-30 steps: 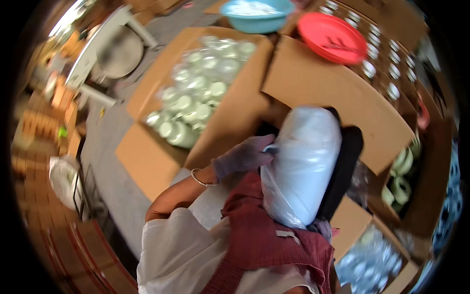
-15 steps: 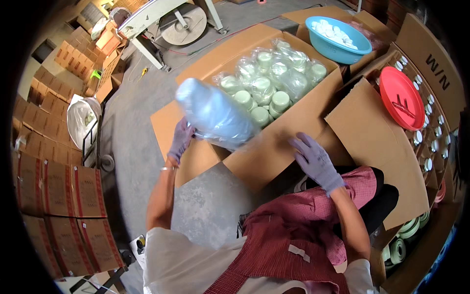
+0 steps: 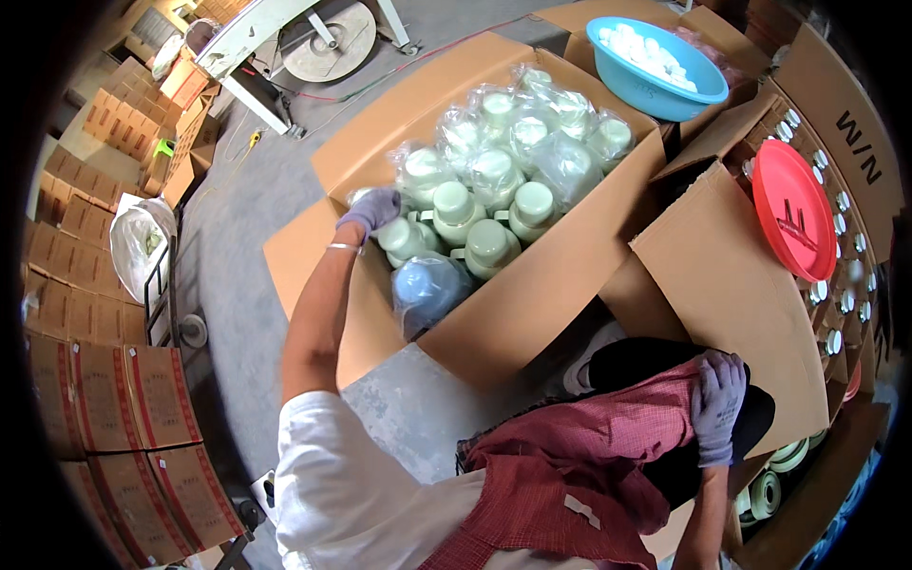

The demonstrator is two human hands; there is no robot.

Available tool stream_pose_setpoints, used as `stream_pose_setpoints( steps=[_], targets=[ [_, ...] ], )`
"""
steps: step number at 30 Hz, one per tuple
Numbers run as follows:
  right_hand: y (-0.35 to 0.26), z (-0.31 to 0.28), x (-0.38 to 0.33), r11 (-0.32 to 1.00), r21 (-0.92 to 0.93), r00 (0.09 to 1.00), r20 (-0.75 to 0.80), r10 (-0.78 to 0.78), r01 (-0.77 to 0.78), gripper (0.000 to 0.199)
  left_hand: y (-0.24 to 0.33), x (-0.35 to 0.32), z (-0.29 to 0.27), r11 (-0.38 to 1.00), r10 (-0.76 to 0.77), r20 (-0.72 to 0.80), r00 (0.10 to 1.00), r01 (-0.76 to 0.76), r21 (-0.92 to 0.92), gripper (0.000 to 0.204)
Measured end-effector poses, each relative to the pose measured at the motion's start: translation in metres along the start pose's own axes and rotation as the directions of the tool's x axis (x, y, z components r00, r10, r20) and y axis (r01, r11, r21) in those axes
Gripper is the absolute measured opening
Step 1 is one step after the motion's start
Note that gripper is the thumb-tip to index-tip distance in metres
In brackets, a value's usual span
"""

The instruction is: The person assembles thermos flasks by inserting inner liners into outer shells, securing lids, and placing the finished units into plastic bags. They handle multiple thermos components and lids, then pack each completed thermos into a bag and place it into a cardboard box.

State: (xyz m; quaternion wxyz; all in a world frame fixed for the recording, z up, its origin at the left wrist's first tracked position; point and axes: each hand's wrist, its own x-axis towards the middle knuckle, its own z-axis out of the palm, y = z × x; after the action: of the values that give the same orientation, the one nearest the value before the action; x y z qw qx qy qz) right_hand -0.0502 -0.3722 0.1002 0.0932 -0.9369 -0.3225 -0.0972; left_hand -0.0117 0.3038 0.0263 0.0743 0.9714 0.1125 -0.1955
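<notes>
At the left side of the big open carton (image 3: 532,294), my left hand (image 3: 370,211), in a grey-purple glove, has its fingers curled down beside a pale green jug (image 3: 405,239). Clear plastic shows around those fingers, but what they grip is hidden. A blue jug (image 3: 429,285) in a clear plastic bag lies in the carton's near left corner, apart from that hand. Pale green jugs with handles fill the carton; the nearer ones, such as one jug (image 3: 491,249), are bare, while those farther back are bagged. My right hand (image 3: 719,404), gloved too, rests flat on my knee.
A blue basin (image 3: 655,71) of white caps stands beyond the carton. To the right, a red tray (image 3: 794,211) sits over a divided carton of silver-topped items. Stacked cartons (image 3: 109,399) line the left, near a white sack (image 3: 142,237) on a cart. A wheeled machine (image 3: 313,43) stands behind.
The bagged blue jug, earlier held up by my left hand, now lies in the carton. My left hand has let go of it and reached farther in. My right hand dropped to my knee.
</notes>
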Motion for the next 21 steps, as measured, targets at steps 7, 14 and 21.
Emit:
stream_pose_setpoints(
  steps=[7, 14, 21],
  targets=[
    [-0.001, 0.011, -0.01, 0.993, -0.021, 0.991, -0.078, 0.112, -0.114, 0.033, 0.036, 0.008, 0.095, 0.891, -0.45, -0.126, 0.884, 0.433, -0.139, 0.089],
    [-0.023, 0.007, 0.015, 0.97, 0.212, 0.988, -0.075, 0.136, -0.118, 0.034, 0.05, -0.091, -0.082, 0.707, -0.265, -0.308, 0.914, -0.034, -0.707, 0.075],
    [-0.147, 0.018, 0.133, 0.447, 0.88, 0.938, -0.276, 0.208, 0.16, 0.033, 0.237, -0.118, -0.032, 0.038, 0.228, -0.404, 0.886, -0.422, -0.906, 0.047]
  ],
)
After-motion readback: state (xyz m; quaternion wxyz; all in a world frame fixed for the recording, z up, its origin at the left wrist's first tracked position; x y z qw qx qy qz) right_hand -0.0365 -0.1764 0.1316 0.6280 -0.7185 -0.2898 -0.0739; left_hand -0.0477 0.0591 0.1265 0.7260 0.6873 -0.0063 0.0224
